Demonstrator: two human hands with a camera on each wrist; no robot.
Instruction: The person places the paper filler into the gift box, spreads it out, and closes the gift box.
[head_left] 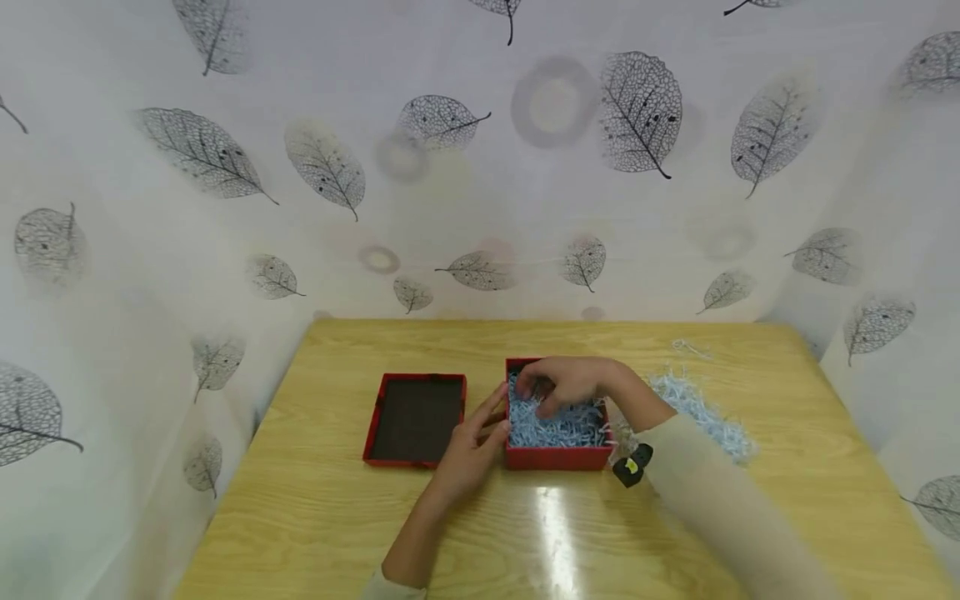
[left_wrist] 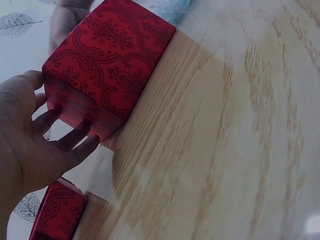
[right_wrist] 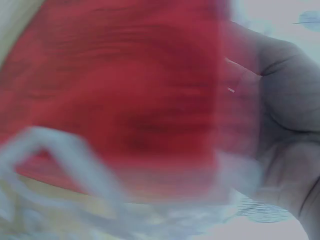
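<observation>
A red box (head_left: 558, 459) with dark floral patterning (left_wrist: 107, 65) stands on the table, filled with pale blue shredded paper (head_left: 551, 432). My left hand (head_left: 471, 454) rests its spread, fairly straight fingers against the box's left side; the left wrist view shows the fingertips touching the wall. Inside the rim, my right hand (head_left: 576, 382) reaches down onto the shreds with bent fingers, thumb apart from them. Whether it pinches any paper is not visible. In the right wrist view the box (right_wrist: 125, 100) is blurred, and its wall hides the fingertips.
Left of the box lies a shallow red tray-like lid (head_left: 415, 464), dark inside. A loose pile of blue shreds (head_left: 705, 421) is at the right, with a few pale strands (head_left: 690, 348) behind it. A black piece with a yellow mark (head_left: 632, 465) is by my right wrist.
</observation>
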